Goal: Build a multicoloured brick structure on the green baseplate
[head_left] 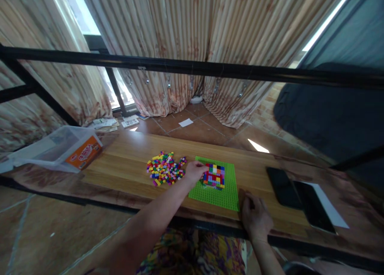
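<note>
A green studded baseplate lies on the wooden table and carries a square build of coloured toy bricks, with red, blue, white and yellow among them. My left hand is at the build's left edge, thumb and fingertips pinched together. Whatever sits between those fingertips is too small to make out. Left of that hand spreads a loose pile of small coloured bricks. My right hand rests on the table beside the plate's near right corner, loosely curled, a gap showing between thumb and fingers, and no object visible in it.
A clear plastic box with an orange label stands at the table's left end. Toward the right lie a black phone-like slab, another dark slab and a white sheet. A black metal rail crosses beyond the table, before striped curtains.
</note>
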Demonstrator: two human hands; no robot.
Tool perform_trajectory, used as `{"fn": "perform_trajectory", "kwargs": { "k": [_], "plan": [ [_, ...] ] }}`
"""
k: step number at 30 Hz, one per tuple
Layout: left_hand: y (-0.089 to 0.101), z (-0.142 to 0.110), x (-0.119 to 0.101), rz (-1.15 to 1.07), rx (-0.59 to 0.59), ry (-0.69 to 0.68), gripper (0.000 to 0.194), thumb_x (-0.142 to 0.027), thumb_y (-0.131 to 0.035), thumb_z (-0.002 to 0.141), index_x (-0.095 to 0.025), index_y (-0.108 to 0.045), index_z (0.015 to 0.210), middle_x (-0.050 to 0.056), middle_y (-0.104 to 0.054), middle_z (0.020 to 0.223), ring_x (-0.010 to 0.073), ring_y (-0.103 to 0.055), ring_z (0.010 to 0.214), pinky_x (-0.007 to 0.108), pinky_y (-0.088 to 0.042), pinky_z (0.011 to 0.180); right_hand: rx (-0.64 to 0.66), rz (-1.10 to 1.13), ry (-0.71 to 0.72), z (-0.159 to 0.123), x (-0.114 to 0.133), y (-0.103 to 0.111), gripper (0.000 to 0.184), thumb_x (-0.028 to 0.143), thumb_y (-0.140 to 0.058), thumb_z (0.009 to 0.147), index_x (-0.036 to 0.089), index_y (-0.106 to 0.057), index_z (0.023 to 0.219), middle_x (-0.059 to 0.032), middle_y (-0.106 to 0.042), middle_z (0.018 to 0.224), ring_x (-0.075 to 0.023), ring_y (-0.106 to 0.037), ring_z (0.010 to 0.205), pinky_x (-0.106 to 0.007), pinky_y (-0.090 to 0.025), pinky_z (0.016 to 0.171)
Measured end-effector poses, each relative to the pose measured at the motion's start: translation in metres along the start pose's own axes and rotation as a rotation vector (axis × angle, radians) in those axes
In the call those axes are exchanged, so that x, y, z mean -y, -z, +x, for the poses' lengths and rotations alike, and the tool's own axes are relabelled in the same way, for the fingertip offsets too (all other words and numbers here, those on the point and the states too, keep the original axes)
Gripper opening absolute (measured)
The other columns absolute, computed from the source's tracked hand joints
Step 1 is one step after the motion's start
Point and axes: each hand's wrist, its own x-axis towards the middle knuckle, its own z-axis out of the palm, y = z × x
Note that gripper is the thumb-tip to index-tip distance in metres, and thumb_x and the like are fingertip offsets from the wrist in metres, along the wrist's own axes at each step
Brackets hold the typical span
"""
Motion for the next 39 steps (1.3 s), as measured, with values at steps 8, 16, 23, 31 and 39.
{"fn": "perform_trajectory", "kwargs": {
  "k": [8,16,23,31,39],
  "plan": [
    [0.066,-0.056,0.007,-0.027,-0.019,-0.172,0.025,-0.039,-0.067,0.067,-0.016,-0.061,0.068,-0.005,-0.051,0.052,0.007,-0.045,0.047,0.019,-0.035,0.048,0.009,0.04,0.032,-0.002,-0.005,-0.002,0.033,0.035,-0.044,0.09,0.018,-0.069,0.1,-0.0068,-0.066,0.096,-0.0162,-0.056,0.073,-0.026,-0.031,0.057],
    [0.183,-0.08,0.041,0.346,-0.431,-0.323,0.023,-0.042,-0.061,0.071,-0.019,-0.064,0.073,0.0,-0.066,0.066,0.0161,-0.061,0.065,0.025,-0.047,0.063,-0.09,0.383,-0.035,-0.011,0.011,0.015,0.033,0.042,-0.052,0.086,0.014,-0.069,0.093,-0.0102,-0.069,0.088,-0.0209,-0.062,0.076,-0.032,-0.047,0.071],
    [0.215,-0.07,0.055,0.697,-0.636,-0.387,0.023,-0.033,-0.051,0.079,-0.018,-0.063,0.092,0.008,-0.068,0.089,0.0233,-0.066,0.084,0.037,-0.052,0.08,0.168,0.648,0.391,-0.063,0.109,0.029,0.02,0.028,-0.05,0.092,0.021,-0.068,0.096,-0.0065,-0.069,0.091,-0.0173,-0.065,0.082,-0.029,-0.052,0.077],
    [0.23,-0.026,0.045,1.091,-0.738,-0.535,0.03,-0.019,-0.047,0.083,-0.011,-0.058,0.11,0.019,-0.057,0.118,0.0307,-0.052,0.115,0.046,-0.042,0.099,0.365,0.496,0.586,-0.073,0.164,-0.005,0.023,0.022,-0.043,0.093,0.02,-0.066,0.099,-0.0068,-0.066,0.091,-0.0183,-0.062,0.086,-0.031,-0.051,0.08],
    [0.229,-0.023,0.051,1.117,-0.699,-0.523,0.025,-0.022,-0.045,0.086,-0.014,-0.061,0.104,0.015,-0.061,0.114,0.0293,-0.053,0.111,0.044,-0.039,0.099,0.398,0.379,0.57,-0.053,0.2,-0.039,0.023,0.021,-0.043,0.091,0.019,-0.065,0.098,-0.0069,-0.066,0.094,-0.0186,-0.059,0.089,-0.03,-0.045,0.081]
  ]
}}
